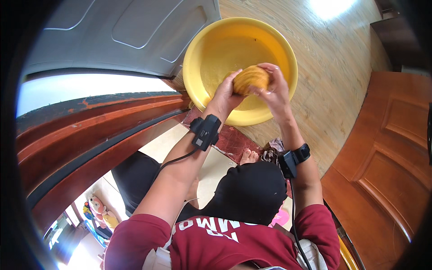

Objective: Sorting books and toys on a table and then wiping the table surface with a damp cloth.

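A wadded orange-yellow cloth [250, 80] is held above a yellow plastic basin [216, 54]. My left hand [226, 90] grips its left side, thumb on top. On the cloth's right side, my right hand [278, 87] curls around it, its fingers partly blurred and wet-looking. The basin stands on the floor below both hands, with what looks like shallow water and a small dark speck [255, 39] inside. My palms and the underside of the cloth are hidden.
A grey moulded panel [158, 33] rises left of the basin. Nearer on the left is a worn red-brown wooden frame [101, 114]; a panelled wooden door [388, 148] stands at right. Crumpled fabric [275, 148] lies by my bare foot [249, 157]. Cabled devices [205, 132] are strapped to my forearms.
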Demonstrator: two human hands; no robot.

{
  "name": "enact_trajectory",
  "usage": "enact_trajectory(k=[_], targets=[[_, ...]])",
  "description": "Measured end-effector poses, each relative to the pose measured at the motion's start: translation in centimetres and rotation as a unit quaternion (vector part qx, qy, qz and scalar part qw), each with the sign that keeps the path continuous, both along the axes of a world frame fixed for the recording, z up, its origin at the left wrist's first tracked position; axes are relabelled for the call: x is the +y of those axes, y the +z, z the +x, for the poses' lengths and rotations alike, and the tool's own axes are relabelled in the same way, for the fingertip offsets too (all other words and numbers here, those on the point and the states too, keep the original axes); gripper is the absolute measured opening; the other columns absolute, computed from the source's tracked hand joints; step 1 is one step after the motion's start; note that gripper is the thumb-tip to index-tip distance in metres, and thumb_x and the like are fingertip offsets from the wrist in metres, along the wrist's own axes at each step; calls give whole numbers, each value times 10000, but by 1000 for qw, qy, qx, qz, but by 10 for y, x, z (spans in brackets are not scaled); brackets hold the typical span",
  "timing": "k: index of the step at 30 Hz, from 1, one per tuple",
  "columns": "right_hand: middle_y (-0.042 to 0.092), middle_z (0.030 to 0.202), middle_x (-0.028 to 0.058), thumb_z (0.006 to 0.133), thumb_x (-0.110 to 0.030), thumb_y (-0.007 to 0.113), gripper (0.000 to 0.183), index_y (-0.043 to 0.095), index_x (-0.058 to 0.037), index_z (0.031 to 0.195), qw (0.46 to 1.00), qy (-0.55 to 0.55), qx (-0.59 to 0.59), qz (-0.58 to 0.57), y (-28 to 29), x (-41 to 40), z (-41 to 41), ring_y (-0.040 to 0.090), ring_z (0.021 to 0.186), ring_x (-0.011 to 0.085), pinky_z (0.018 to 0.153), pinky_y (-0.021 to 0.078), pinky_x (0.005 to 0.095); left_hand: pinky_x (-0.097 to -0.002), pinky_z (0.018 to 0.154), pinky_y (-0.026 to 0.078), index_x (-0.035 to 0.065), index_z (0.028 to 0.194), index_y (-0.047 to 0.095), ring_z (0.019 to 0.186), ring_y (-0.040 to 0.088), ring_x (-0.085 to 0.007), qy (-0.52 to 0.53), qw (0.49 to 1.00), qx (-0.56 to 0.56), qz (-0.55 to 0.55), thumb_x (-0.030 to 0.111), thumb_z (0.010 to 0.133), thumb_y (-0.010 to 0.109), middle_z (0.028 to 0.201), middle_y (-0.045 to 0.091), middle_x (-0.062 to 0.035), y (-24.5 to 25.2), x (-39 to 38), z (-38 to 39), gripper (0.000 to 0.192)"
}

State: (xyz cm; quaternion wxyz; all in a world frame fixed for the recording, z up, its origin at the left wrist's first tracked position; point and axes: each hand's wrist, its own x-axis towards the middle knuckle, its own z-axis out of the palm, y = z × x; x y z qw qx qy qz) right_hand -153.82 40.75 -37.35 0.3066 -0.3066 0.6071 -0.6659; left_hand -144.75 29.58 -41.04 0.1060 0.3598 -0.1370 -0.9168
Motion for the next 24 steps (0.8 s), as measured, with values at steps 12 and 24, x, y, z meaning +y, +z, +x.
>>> enact_trajectory(k=[12, 24], targets=[[569, 1136, 145, 904, -279, 563, 406, 480, -11, 1198, 901, 102, -403, -123, -34, -20, -8, 583, 982, 199, 873, 495, 330, -457, 839, 491, 117, 1248, 453, 1117, 526, -223, -101, 994, 38, 9, 419, 848, 635, 1180, 530, -105, 29, 3, 18, 533], [589, 846, 64, 840, -136, 600, 168, 551, -31, 962, 981, 69, -28, 179, -50, -43, -14, 574, 791, 140, 674, 473, 285, -336, 731, 503, 12, 1006, 575, 869, 626, -225, -335, 628, -245, -659, 227, 661, 769, 938, 632, -131, -1, 4, 6, 451]])
